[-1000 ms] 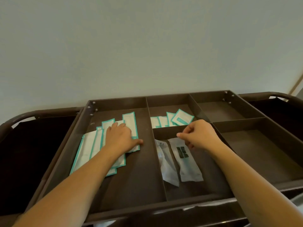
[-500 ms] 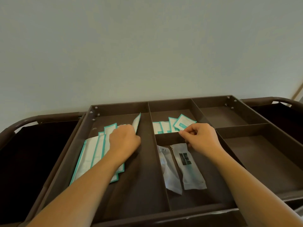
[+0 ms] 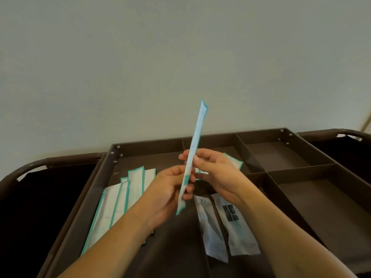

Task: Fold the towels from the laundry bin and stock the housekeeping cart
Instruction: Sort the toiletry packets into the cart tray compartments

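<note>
Holding a long teal-edged packet (image 3: 193, 155) nearly upright above the cart tray (image 3: 251, 135), the left hand (image 3: 170, 189) pinches its lower part while the right hand (image 3: 216, 171) grips its middle. More teal-edged packets (image 3: 120, 199) lie in the left compartment; two clear sachets (image 3: 226, 223) lie near the centre divider.

Wall (image 3: 180, 57): plain pale grey-green, unmarked, filling the view above and behind the grip.
Corner trim (image 3: 366, 122): a thin pale strip slanting at the far right edge, right of the grip.
Light: soft and even on the wall; deep shadow low at both sides.
</note>
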